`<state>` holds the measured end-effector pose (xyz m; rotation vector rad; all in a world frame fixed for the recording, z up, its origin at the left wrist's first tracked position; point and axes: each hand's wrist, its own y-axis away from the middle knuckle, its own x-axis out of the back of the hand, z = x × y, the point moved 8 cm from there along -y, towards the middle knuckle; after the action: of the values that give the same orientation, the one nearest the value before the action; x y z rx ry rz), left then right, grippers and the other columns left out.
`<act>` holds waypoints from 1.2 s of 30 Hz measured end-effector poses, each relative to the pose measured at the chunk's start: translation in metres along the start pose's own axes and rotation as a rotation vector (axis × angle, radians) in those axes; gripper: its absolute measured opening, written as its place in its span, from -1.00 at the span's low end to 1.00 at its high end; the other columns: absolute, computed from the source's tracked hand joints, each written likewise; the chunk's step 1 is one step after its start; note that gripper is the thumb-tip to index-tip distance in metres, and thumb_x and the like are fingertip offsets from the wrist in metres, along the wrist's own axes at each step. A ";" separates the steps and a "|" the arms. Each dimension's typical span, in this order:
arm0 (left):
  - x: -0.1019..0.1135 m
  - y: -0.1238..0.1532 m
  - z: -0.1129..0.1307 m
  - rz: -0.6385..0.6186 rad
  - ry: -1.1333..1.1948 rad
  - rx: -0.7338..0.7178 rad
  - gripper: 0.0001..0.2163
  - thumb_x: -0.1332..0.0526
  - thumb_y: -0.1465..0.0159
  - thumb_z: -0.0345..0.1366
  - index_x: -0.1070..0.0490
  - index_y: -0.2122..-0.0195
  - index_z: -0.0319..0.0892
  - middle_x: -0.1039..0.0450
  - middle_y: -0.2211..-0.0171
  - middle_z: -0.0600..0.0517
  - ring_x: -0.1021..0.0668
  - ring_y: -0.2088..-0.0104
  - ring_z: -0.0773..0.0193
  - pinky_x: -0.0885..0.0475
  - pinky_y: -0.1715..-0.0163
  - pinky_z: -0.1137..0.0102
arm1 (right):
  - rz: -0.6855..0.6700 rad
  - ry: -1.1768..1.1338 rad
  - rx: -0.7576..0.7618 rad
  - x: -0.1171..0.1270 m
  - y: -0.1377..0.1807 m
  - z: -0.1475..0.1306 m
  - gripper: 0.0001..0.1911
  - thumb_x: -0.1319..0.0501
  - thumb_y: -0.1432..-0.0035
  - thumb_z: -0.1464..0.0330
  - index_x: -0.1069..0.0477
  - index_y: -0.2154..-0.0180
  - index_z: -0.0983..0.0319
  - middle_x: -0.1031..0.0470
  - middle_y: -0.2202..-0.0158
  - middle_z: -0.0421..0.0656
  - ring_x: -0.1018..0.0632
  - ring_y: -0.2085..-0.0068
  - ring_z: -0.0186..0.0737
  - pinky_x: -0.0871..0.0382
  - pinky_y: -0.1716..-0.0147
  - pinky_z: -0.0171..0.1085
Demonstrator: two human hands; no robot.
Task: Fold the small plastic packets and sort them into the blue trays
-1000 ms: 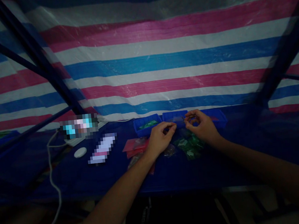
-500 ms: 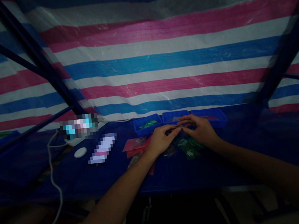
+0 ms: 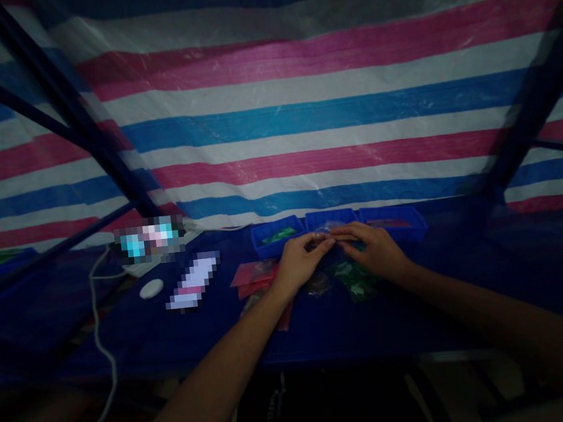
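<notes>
My left hand (image 3: 299, 261) and my right hand (image 3: 372, 250) meet fingertip to fingertip over the dark blue table (image 3: 324, 327). Together they pinch a small clear plastic bag (image 3: 328, 231), just in front of the middle blue tray (image 3: 331, 218). Under my right hand lies a heap of small bags with green contents (image 3: 355, 277). Red bags (image 3: 255, 275) lie left of my left wrist. The light is dim and what the bag holds is not visible.
Three blue trays stand in a row at the back: the left tray (image 3: 277, 234) holds green pieces, the right tray (image 3: 394, 222) something red. A white round object (image 3: 151, 288), a white cable (image 3: 101, 337) and a blurred flat item (image 3: 193, 281) lie at left. A striped tarp (image 3: 301, 115) hangs behind.
My right hand went from a raised ring-shaped pinch to lying flatter and lower, fingertips against my left hand's. Both hands drew together at the small bag.
</notes>
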<state>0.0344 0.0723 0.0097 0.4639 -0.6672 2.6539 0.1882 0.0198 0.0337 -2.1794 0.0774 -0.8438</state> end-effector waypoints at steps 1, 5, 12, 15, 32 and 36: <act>0.000 0.000 -0.001 -0.007 0.000 0.000 -0.69 -0.29 -0.28 -0.08 -0.59 0.09 -0.17 -0.63 0.16 -0.09 -0.61 0.21 0.13 -0.47 0.18 0.29 | 0.005 0.006 -0.010 0.000 0.000 0.001 -0.71 -0.21 -0.25 0.39 -0.51 0.00 0.08 -0.60 0.09 -0.14 -0.62 0.10 -0.11 -0.51 0.07 -0.11; -0.003 -0.001 -0.003 -0.038 -0.044 -0.007 -0.73 -0.28 -0.29 -0.13 -0.60 0.12 -0.19 -0.63 0.18 -0.07 -0.62 0.22 0.16 -0.47 0.18 0.32 | 0.083 0.000 -0.081 0.007 0.001 0.007 -0.73 -0.25 -0.22 0.37 -0.50 0.03 0.12 -0.62 0.13 -0.13 -0.58 0.34 -0.19 -0.51 0.23 -0.14; -0.010 0.005 0.014 -0.141 -0.260 -0.082 -0.82 -0.28 -0.26 -0.24 -0.61 0.19 -0.17 -0.60 0.33 0.02 -0.55 0.37 0.27 -0.38 0.32 0.41 | 0.033 -0.227 -0.140 0.003 -0.001 0.006 -0.55 -0.35 -0.15 0.23 -0.45 -0.08 0.11 -0.63 0.08 -0.10 -0.64 0.17 -0.11 -0.52 0.06 -0.07; -0.010 0.006 0.021 -0.141 -0.263 -0.094 -0.80 -0.25 -0.29 -0.19 -0.61 0.21 -0.18 -0.61 0.31 0.01 -0.55 0.35 0.26 -0.37 0.32 0.41 | 0.036 -0.330 -0.201 0.001 -0.001 0.013 -0.65 -0.34 -0.16 0.20 -0.50 0.02 0.14 -0.66 0.16 -0.12 -0.66 0.12 -0.09 -0.50 0.00 -0.05; -0.003 -0.003 0.001 -0.052 0.391 0.060 -0.73 -0.15 -0.36 -0.20 -0.55 0.10 -0.26 -0.60 0.23 -0.11 -0.61 0.25 0.22 -0.46 0.25 0.37 | 0.066 -0.227 -0.111 0.009 -0.002 0.005 -0.78 -0.34 -0.19 0.22 -0.56 0.14 0.13 -0.63 0.15 -0.09 -0.64 0.11 -0.09 -0.53 0.03 -0.05; -0.001 -0.003 -0.001 -0.015 0.333 0.082 -0.70 -0.24 -0.31 -0.11 -0.56 0.12 -0.25 -0.61 0.21 -0.10 -0.61 0.22 0.20 -0.47 0.21 0.36 | 0.015 -0.096 0.013 0.006 -0.002 -0.006 -0.82 -0.34 -0.19 0.27 -0.59 0.14 0.06 -0.62 0.16 -0.13 -0.59 0.06 -0.08 -0.50 0.00 -0.03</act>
<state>0.0366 0.0748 0.0095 0.0429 -0.4522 2.6622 0.1886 0.0155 0.0415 -2.2006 0.0397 -0.7283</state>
